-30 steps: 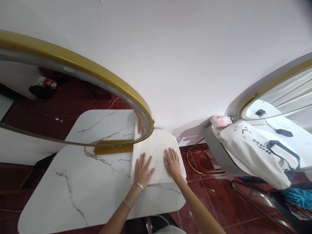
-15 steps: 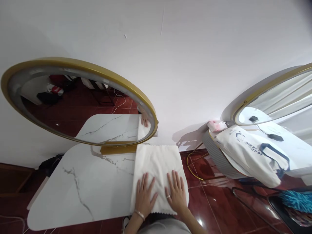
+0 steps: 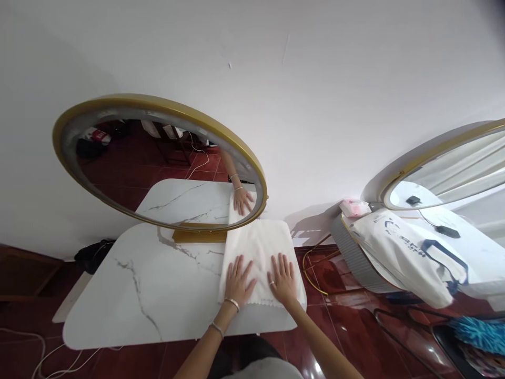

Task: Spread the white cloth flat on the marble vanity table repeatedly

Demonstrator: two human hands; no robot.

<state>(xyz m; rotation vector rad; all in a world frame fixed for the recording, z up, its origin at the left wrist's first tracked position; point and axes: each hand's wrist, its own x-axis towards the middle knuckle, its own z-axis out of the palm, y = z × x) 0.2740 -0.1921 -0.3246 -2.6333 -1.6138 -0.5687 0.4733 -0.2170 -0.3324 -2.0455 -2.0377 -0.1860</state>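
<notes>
A white cloth (image 3: pixel 258 242) with a scalloped near edge lies on the right end of the white marbled table (image 3: pixel 106 295). Flat on its left part rests my left hand (image 3: pixel 238 280), fingers spread, with bracelets at the wrist and forearm. My right hand (image 3: pixel 283 279), a ring on one finger, presses on the cloth's right part with its fingers spread too. Neither hand grips anything. Bare tabletop shows between the cloth's near edge and the table's front edge.
A gold-framed oval mirror (image 3: pixel 258 163) stands at the back of the table on a gold base (image 3: pixel 201 236). To the right, a second table carries a white bag (image 3: pixel 402 252), a pink-and-white packet (image 3: pixel 355 207) and a black adapter (image 3: pixel 447 231). Cables lie on the red floor at lower left.
Both hands have moved forward with the cloth, towards the wall. The cloth's near edge, earlier at the table's front, now lies farther in. The view has shifted slightly.
</notes>
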